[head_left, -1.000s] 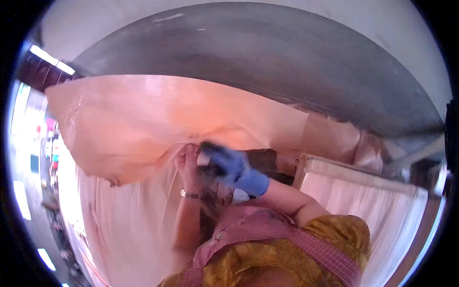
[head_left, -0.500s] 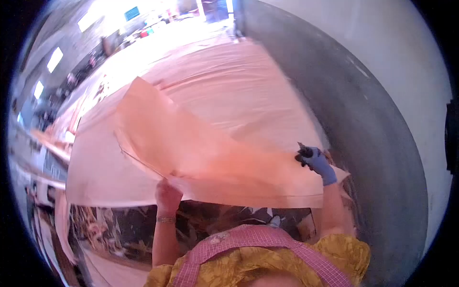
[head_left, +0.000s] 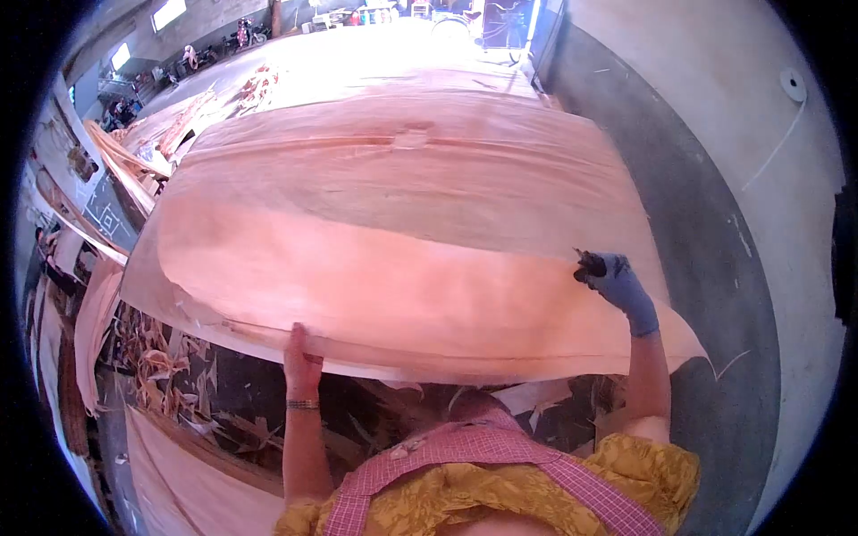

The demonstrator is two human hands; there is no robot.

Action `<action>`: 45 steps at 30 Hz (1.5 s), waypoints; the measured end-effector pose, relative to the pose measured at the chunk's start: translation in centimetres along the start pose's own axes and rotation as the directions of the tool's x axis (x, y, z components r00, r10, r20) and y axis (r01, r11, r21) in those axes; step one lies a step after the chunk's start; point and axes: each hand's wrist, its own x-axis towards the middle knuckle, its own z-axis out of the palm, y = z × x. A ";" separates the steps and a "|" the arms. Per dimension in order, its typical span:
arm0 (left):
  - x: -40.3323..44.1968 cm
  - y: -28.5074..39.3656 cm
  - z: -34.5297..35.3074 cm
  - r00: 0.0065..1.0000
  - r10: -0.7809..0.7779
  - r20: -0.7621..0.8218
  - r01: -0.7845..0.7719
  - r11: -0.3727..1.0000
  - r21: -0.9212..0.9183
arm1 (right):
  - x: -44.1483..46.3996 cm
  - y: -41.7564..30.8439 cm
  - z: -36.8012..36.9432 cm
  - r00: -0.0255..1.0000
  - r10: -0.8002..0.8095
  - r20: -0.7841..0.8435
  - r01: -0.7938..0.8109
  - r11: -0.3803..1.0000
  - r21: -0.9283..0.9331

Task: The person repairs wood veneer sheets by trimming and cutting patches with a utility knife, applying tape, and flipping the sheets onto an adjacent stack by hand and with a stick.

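A thin orange-tan wood veneer sheet (head_left: 402, 295) lies across a wide stack of pale pink veneer (head_left: 465, 192). My bare left hand (head_left: 302, 355) pinches the sheet's near edge, the thumb on top and the rest of the fingers partly hidden. A watch or bracelet (head_left: 303, 405) is round that wrist. My right hand (head_left: 624, 290), in a blue-grey glove with dark fingertips, is closed over the right part of the sheet. A small dark pointed thing (head_left: 579, 255) sticks out of its fingers, too small to identify.
Torn veneer scraps (head_left: 161, 362) litter the floor between me and the stack. A grey-and-white wall (head_left: 715, 214) runs along the right. More veneer (head_left: 192, 473) lies at lower left. Parked motorbikes (head_left: 250, 34) and a bicycle (head_left: 505, 34) stand far back.
The raised, folded left part of the veneer sheet has come down and now lies nearly flat. My gloved hand has shifted slightly right and up in view, and the view has tilted.
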 end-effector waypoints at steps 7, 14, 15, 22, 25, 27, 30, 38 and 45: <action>11.2 -4.5 0.9 0.939 -0.128 -0.320 0.201 0.958 0.206 | 23.7 5.4 9.1 0.965 0.063 0.253 -0.002 0.972 -0.233; 32.2 -5.5 -1.6 0.938 -0.039 -0.343 0.171 0.916 0.362 | 47.7 6.0 19.2 0.933 -0.275 -0.230 0.136 0.865 -0.483; 36.3 -4.5 -1.0 0.966 -0.006 -0.260 0.094 0.940 0.327 | 47.2 2.9 19.9 0.826 -0.354 -0.439 0.137 0.881 -0.452; 46.0 2.2 2.4 0.997 0.051 -0.062 0.006 0.728 0.685 | 27.3 3.2 29.9 0.973 -0.095 -0.210 -0.007 0.898 -0.440; 37.9 0.3 0.9 0.915 0.223 0.337 -0.274 -0.269 0.923 | 20.5 10.7 30.7 0.940 0.198 -0.279 -0.329 0.745 -0.580; 32.3 1.7 -1.0 0.910 0.195 0.365 -0.219 -0.522 0.824 | 16.8 13.8 30.5 0.913 0.312 -0.264 -0.407 0.748 -0.525; 26.0 5.9 -9.2 0.897 0.339 0.284 0.015 -0.666 0.746 | 14.5 15.8 32.3 0.916 0.295 -0.270 -0.393 0.789 -0.472; 13.3 14.8 -28.3 0.548 0.133 -0.826 0.539 0.698 0.471 | 10.5 12.0 33.9 0.910 0.280 -0.306 -0.391 0.826 -0.407; 11.1 13.6 -28.3 0.693 -0.156 -0.704 0.355 0.924 0.145 | 1.9 6.9 36.0 0.907 0.341 -0.247 -0.420 0.764 -0.489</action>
